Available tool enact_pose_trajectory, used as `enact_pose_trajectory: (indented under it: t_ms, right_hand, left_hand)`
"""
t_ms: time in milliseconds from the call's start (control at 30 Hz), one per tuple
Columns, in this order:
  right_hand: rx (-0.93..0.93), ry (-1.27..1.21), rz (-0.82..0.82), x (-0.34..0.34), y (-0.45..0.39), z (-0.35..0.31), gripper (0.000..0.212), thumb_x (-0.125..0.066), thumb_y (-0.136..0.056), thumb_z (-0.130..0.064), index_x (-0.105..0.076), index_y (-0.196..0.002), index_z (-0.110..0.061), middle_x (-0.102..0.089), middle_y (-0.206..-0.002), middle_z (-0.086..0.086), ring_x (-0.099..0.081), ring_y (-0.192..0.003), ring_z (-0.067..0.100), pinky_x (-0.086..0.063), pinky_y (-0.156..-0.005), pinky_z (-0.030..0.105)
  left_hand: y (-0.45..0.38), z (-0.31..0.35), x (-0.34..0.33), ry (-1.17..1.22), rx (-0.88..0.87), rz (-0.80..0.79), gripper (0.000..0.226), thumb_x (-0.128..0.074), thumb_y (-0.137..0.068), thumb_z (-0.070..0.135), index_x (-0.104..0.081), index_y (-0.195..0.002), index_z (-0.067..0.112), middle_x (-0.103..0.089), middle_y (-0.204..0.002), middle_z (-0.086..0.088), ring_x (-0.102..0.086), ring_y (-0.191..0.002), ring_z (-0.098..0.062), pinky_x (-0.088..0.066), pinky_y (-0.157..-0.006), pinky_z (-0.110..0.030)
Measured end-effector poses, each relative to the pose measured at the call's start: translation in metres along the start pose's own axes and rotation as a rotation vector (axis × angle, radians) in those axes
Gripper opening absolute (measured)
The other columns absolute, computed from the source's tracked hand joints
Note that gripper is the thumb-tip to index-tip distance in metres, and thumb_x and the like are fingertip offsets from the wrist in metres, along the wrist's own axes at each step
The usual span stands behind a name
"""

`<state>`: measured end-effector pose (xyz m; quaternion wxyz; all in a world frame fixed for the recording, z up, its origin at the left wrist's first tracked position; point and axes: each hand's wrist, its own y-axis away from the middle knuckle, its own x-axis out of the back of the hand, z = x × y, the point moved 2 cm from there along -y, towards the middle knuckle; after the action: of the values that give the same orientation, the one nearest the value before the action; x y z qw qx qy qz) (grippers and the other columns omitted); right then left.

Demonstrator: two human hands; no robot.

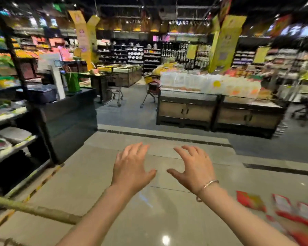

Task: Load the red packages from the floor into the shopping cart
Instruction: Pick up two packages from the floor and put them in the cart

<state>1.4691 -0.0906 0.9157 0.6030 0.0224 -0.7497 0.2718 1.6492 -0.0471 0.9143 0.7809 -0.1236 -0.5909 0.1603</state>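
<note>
I see the big shiny floor [96,174]. The red packages [292,213] lie on it, low at my right. My 2 hands hang over the floor, left hand [132,167] and right hand [194,167], both spread wide and empty.

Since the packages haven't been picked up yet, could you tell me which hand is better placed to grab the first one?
Probably the right hand: the red packages lie on the floor at its side, lower right. The left hand, also open and empty, would have to cross over.
</note>
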Motion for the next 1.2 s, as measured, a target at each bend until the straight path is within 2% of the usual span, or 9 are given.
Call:
enact_pose_trajectory:
  t_ms: [133,367,467,600,733,900,1000,1067,1200]
  right_hand:
    - [-0.136,0.024,0.024,0.020,0.017,0.083,0.071,-0.057,-0.080,-0.067,-0.042,-0.142,-0.035,-0.044,-0.146,-0.005,-0.037,-0.135,0.021,-0.031,-0.111,0.037]
    - [-0.385,0.113,0.090,0.032,0.049,0.201,0.069,-0.057,-0.072,-0.068,-0.056,-0.130,-0.031,-0.059,-0.130,0.000,-0.052,-0.123,0.026,-0.045,-0.101,0.045]
    - [-0.495,0.130,0.134,0.026,0.055,0.247,0.067,-0.058,-0.063,-0.066,-0.066,-0.117,-0.027,-0.067,-0.115,0.003,-0.063,-0.107,0.031,-0.053,-0.089,0.047]
    - [-0.593,0.157,0.131,0.013,0.047,0.306,0.068,-0.050,-0.065,-0.070,-0.067,-0.116,-0.028,-0.068,-0.114,0.004,-0.064,-0.106,0.031,-0.054,-0.087,0.051]
    - [-0.686,0.175,0.143,0.005,0.020,0.358,0.067,-0.044,-0.062,-0.068,-0.069,-0.108,-0.027,-0.070,-0.107,0.004,-0.067,-0.100,0.031,-0.057,-0.081,0.048]
    - [-0.789,0.207,0.145,0.000,-0.015,0.420,0.064,-0.055,-0.060,-0.065,-0.068,-0.110,-0.027,-0.069,-0.109,0.002,-0.064,-0.105,0.033,-0.054,-0.086,0.051]
    - [-0.857,0.218,0.118,-0.005,-0.024,0.459,0.063,-0.067,-0.061,-0.063,-0.068,-0.113,-0.027,-0.068,-0.112,0.003,-0.062,-0.109,0.034,-0.052,-0.087,0.048]
    - [-0.900,0.238,0.096,-0.009,-0.028,0.483,0.064,-0.062,-0.064,-0.065,-0.066,-0.117,-0.029,-0.066,-0.118,0.002,-0.059,-0.114,0.032,-0.050,-0.091,0.047]
    - [-0.939,0.241,0.060,-0.019,-0.042,0.533,0.066,-0.064,-0.069,-0.063,-0.058,-0.128,-0.034,-0.058,-0.130,-0.005,-0.050,-0.125,0.026,-0.042,-0.103,0.049]
  left_hand:
    - [-0.032,0.073,-0.034,0.063,-0.139,-0.032,0.081,-0.058,-0.083,0.060,-0.024,-0.151,0.031,-0.028,-0.157,0.009,-0.023,-0.144,-0.016,-0.023,-0.115,-0.033]
    - [-0.075,0.182,-0.102,0.121,-0.356,-0.130,0.082,-0.058,-0.084,0.060,-0.023,-0.152,0.032,-0.027,-0.158,0.009,-0.022,-0.145,-0.015,-0.025,-0.116,-0.034]
    - [-0.099,0.216,-0.134,0.145,-0.430,-0.173,0.081,-0.063,-0.081,0.057,-0.031,-0.150,0.029,-0.035,-0.155,0.005,-0.027,-0.144,-0.019,-0.028,-0.114,-0.037]
    - [-0.142,0.255,-0.174,0.143,-0.505,-0.209,0.081,-0.067,-0.075,0.054,-0.040,-0.146,0.025,-0.045,-0.149,0.001,-0.038,-0.138,-0.023,-0.035,-0.110,-0.040]
    - [-0.199,0.289,-0.214,0.158,-0.580,-0.214,0.080,-0.074,-0.065,0.052,-0.055,-0.136,0.019,-0.061,-0.133,-0.005,-0.056,-0.122,-0.030,-0.048,-0.098,-0.046]
    - [-0.272,0.328,-0.259,0.162,-0.679,-0.232,0.077,-0.064,-0.062,0.055,-0.062,-0.127,0.014,-0.067,-0.122,-0.009,-0.064,-0.109,-0.033,-0.053,-0.089,-0.046]
    - [-0.305,0.353,-0.286,0.172,-0.719,-0.253,0.078,-0.051,-0.065,0.062,-0.062,-0.127,0.017,-0.066,-0.124,-0.006,-0.063,-0.111,-0.031,-0.052,-0.090,-0.045]
    - [-0.324,0.372,-0.304,0.189,-0.738,-0.273,0.079,-0.045,-0.064,0.063,-0.062,-0.127,0.017,-0.065,-0.125,-0.006,-0.061,-0.113,-0.031,-0.051,-0.091,-0.045]
    - [-0.357,0.409,-0.342,0.220,-0.762,-0.322,0.076,-0.056,-0.064,0.059,-0.059,-0.129,0.019,-0.062,-0.129,-0.004,-0.058,-0.118,-0.029,-0.049,-0.093,-0.045]
